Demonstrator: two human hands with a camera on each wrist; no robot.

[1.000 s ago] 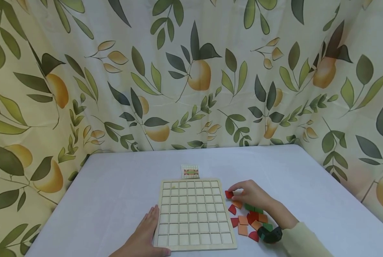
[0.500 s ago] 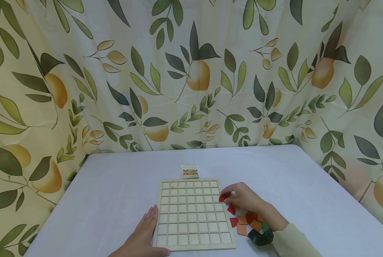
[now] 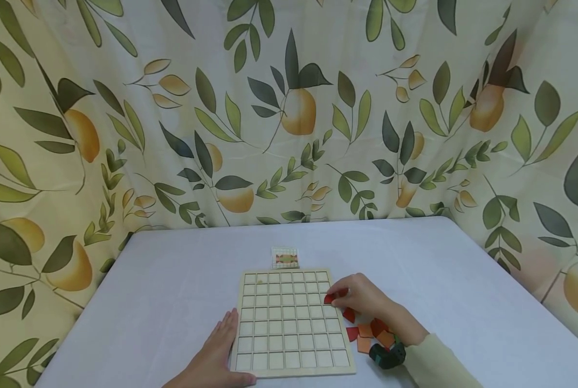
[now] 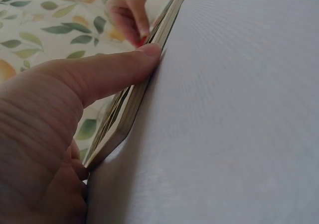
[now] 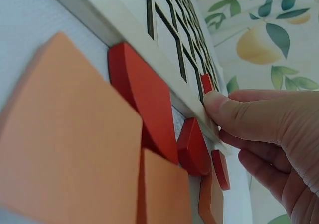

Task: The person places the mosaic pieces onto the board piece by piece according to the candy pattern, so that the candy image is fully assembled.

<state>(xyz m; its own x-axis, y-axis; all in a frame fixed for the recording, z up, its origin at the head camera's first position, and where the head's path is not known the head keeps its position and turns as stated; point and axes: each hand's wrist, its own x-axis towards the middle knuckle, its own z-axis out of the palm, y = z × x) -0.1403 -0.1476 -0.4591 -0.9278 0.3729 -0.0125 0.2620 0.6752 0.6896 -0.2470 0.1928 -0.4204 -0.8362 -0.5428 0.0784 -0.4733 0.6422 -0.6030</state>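
Note:
In the head view, a wooden grid board (image 3: 291,327) lies on the white table. My left hand (image 3: 213,353) rests against its near left corner, fingers straight along the left side and thumb on the front edge. My right hand (image 3: 362,296) pinches a small red piece (image 3: 329,298) between thumb and fingertips, over a cell in the board's rightmost column. The right wrist view shows this red piece (image 5: 207,82) at the grid, partly hidden by the thumb (image 5: 229,109). Several red pieces (image 5: 144,92) and orange squares (image 5: 65,139) lie beside the board under the right hand.
A small pattern card (image 3: 285,258) lies just beyond the board's far edge. A dark band (image 3: 387,355) on the right wrist covers part of the loose pieces. A curtain printed with fruit and leaves (image 3: 289,134) stands behind the table (image 3: 172,269).
My right hand has moved left from the loose pieces to the board, carrying the red piece over its right column. My left hand stays at the board's corner.

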